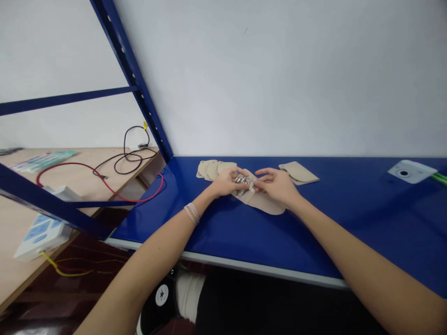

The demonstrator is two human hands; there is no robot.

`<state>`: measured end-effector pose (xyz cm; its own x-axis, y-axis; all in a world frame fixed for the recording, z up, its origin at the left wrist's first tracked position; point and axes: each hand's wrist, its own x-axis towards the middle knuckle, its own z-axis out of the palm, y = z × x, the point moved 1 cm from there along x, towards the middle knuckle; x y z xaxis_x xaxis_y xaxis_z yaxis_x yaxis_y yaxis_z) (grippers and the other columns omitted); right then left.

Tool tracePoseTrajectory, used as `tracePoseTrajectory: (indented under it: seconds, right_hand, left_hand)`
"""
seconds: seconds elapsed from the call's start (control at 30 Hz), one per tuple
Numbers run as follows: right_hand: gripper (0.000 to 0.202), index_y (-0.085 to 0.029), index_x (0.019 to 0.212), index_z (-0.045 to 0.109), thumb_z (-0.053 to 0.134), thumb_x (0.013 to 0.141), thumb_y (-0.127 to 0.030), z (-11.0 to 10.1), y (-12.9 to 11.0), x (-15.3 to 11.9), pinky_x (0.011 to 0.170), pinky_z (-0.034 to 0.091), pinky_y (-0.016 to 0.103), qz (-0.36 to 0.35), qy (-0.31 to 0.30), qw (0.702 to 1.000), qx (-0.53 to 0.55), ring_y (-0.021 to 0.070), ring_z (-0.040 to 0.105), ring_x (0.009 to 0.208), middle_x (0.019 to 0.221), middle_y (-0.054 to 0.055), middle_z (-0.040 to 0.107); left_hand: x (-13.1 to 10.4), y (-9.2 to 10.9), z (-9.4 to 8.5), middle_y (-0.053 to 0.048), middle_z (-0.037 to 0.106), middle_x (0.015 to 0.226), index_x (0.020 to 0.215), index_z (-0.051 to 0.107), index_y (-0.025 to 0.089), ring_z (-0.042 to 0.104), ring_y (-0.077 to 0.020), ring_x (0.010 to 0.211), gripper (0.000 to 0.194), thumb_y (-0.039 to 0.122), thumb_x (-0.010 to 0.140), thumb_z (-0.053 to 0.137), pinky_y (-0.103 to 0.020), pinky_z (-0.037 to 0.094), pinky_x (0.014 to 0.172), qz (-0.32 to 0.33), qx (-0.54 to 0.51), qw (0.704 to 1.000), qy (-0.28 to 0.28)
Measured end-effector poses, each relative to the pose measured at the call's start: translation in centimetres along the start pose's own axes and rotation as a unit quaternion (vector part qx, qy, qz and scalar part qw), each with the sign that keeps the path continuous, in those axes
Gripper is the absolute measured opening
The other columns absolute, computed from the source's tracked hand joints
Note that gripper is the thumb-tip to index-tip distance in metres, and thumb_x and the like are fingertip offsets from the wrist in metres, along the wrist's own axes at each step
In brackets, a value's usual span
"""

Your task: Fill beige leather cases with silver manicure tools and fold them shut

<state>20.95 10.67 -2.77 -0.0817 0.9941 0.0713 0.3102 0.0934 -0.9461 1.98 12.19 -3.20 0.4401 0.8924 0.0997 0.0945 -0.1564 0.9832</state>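
An open beige key case (267, 204), leather-like, lies on the blue tabletop under both my hands. A row of shiny metal key hooks (240, 179) sits on its inner side. My left hand (223, 182) is closed on the case's left part, thumb along the hooks. From the right, my right hand (279, 187) pinches at the end of the hook row, its other fingers raised and bent. The fingers cover part of the metal piece. Several similar beige cases (211, 170) overlap just behind my left hand. Another folded beige case (301, 173) lies behind my right hand.
The blue tabletop (223, 237) ends at a white wall (279, 79). Far right rests a pale device with a round dark lens (412, 172), beside green sticks. Left are a blue metal post (139, 79), a wooden table (21, 186), a power strip (44, 235) and a red cable (101, 184).
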Motion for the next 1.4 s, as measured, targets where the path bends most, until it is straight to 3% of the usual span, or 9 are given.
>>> tracePoseTrajectory:
  seconds: [0.2, 0.43, 0.6, 0.83, 0.97, 1.07, 1.17, 1.4]
  right_hand:
    - [0.012, -0.015, 0.078, 0.067, 0.075, 0.071, -0.019, 0.1, -0.1, -0.1, 0.063, 0.057, 0.028, 0.009, -0.005, 1.000, 0.010, 0.0166, 0.068, 0.058, 0.062, 0.006, 0.071]
    - [0.010, -0.016, 0.079, 0.071, 0.073, 0.071, -0.021, 0.1, 0.5, 0.0, 0.069, 0.056, 0.029, -0.022, -0.010, 1.000, -0.020, 0.0167, 0.069, 0.063, 0.067, 0.005, 0.073]
    - [0.011, -0.016, 0.080, 0.073, 0.072, 0.071, -0.022, 0.0, 0.4, 0.1, 0.069, 0.056, 0.031, -0.025, -0.005, 0.999, -0.034, 0.0180, 0.069, 0.063, 0.066, 0.005, 0.073]
    - [0.016, -0.017, 0.087, 0.077, 0.068, 0.074, -0.021, -0.5, -0.2, 0.0, 0.075, 0.054, 0.033, -0.040, 0.044, 0.995, -0.083, 0.0192, 0.069, 0.073, 0.080, 0.006, 0.076]
    - [0.011, -0.018, 0.082, 0.075, 0.069, 0.073, -0.022, -0.6, -0.5, 0.1, 0.078, 0.054, 0.030, -0.025, 0.063, 0.997, 0.024, 0.0179, 0.069, 0.080, 0.088, 0.006, 0.076]
    - [0.009, -0.017, 0.078, 0.070, 0.073, 0.070, -0.020, -0.5, -0.7, 0.0, 0.069, 0.054, 0.028, 0.006, 0.071, 0.992, 0.100, 0.0152, 0.067, 0.070, 0.079, 0.005, 0.074]
    - [0.009, -0.017, 0.074, 0.067, 0.074, 0.068, -0.018, -0.3, -0.9, 0.0, 0.063, 0.054, 0.026, 0.031, 0.068, 0.989, 0.128, 0.0141, 0.064, 0.061, 0.065, 0.003, 0.069]
    - [0.013, -0.017, 0.077, 0.062, 0.074, 0.071, -0.015, -0.5, -1.5, -0.1, 0.069, 0.056, 0.026, 0.026, 0.118, 0.979, 0.162, 0.0134, 0.065, 0.063, 0.065, 0.003, 0.068]
  left_hand:
    - [0.0, 0.0, 0.1, -0.004, 0.066, 0.085, 0.094, 0.058, 0.012, 0.062, -0.0120, 0.076, 0.049, 0.030, 0.058, 0.085, -0.029, 0.048, 0.075, 0.003, 0.006, 1.000, 0.013]
    - [-0.2, 0.2, 0.1, 0.002, 0.061, 0.072, 0.089, 0.055, 0.013, 0.058, -0.0089, 0.065, 0.048, 0.033, 0.058, 0.086, -0.025, 0.046, 0.065, -0.011, 0.024, 0.999, 0.025]
    - [-0.2, 0.3, 0.1, 0.000, 0.063, 0.074, 0.089, 0.056, 0.012, 0.059, -0.0092, 0.067, 0.049, 0.032, 0.056, 0.087, -0.025, 0.047, 0.066, -0.021, 0.022, 0.999, 0.032]
    - [0.0, -0.1, -0.2, -0.002, 0.064, 0.085, 0.103, 0.055, 0.014, 0.061, -0.0105, 0.069, 0.059, 0.019, 0.053, 0.087, -0.027, 0.052, 0.065, -0.016, -0.005, 1.000, -0.025]
    - [-0.1, 0.0, -0.2, -0.001, 0.063, 0.083, 0.106, 0.054, 0.015, 0.060, -0.0097, 0.065, 0.060, 0.017, 0.055, 0.085, -0.027, 0.052, 0.062, -0.020, -0.011, 1.000, -0.015]
    - [-0.1, 0.2, -0.1, -0.001, 0.062, 0.081, 0.105, 0.054, 0.015, 0.059, -0.0101, 0.063, 0.058, 0.018, 0.056, 0.085, -0.026, 0.051, 0.058, -0.019, -0.005, 1.000, 0.001]
    - [-0.1, 0.2, -0.2, -0.002, 0.063, 0.083, 0.103, 0.054, 0.015, 0.060, -0.0111, 0.065, 0.057, 0.019, 0.056, 0.085, -0.026, 0.051, 0.058, -0.006, 0.002, 1.000, 0.008]
    - [0.1, -0.2, -0.3, -0.002, 0.063, 0.086, 0.103, 0.055, 0.015, 0.060, -0.0101, 0.071, 0.056, 0.018, 0.056, 0.085, -0.026, 0.051, 0.067, 0.030, -0.016, 0.999, -0.009]
